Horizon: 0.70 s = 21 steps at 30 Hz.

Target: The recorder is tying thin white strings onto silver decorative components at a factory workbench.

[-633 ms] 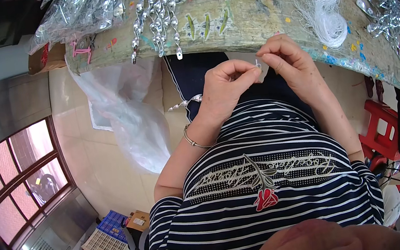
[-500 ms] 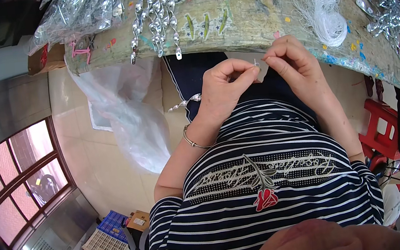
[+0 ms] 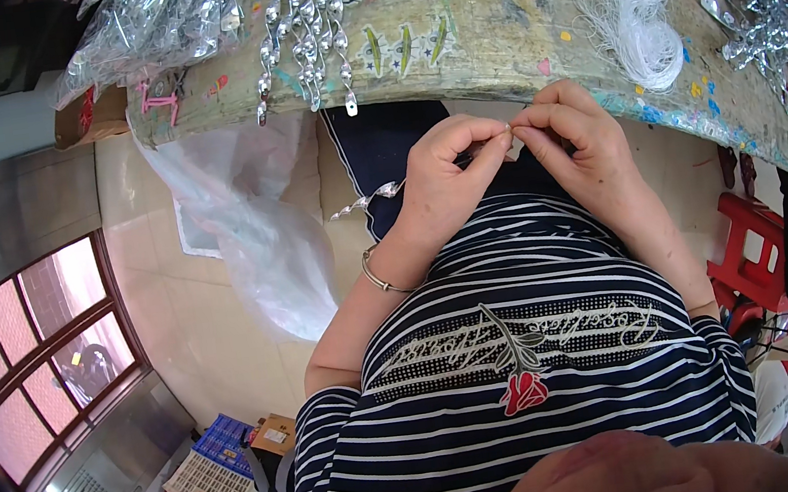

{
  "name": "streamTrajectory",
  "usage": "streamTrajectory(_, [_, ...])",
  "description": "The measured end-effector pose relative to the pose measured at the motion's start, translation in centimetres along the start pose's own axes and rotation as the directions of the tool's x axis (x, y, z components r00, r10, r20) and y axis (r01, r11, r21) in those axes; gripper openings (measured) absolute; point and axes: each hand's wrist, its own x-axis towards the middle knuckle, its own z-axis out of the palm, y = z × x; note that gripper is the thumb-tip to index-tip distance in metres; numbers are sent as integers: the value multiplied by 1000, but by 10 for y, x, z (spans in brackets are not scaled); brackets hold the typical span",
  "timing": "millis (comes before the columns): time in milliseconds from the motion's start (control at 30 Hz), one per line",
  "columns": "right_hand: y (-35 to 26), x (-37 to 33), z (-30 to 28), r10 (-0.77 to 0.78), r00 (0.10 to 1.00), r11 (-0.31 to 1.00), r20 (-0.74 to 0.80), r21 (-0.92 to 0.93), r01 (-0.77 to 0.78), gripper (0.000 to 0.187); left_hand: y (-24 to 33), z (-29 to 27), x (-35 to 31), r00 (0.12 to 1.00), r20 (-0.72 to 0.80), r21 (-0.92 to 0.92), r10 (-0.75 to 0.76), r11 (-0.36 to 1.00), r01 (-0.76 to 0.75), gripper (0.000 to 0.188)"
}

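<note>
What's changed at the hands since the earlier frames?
The right hand moved left until its fingertips met those of the left hand. The small white piece sticking up from the left pinch can't be made out now, so whether the right hand took hold is unclear. The left hand, silver twisted strip and white thread bundle stayed about put.

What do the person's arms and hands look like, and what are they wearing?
The left hand and right hand wear no gloves. A thin metal bracelet circles the left wrist. Short dark sleeves have white stripes.
</note>
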Motion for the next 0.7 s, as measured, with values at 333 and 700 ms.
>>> streamTrajectory(333, [1, 3, 6, -5, 1000, 997, -10, -80, 5, 8, -4, 1, 0, 982, -33, 273, 188, 947, -172, 3])
streamTrajectory(700, [14, -1, 7, 260, 956, 864, 134, 410, -293, 5, 3, -3, -1, 938, 41, -260, -345, 903, 343, 9])
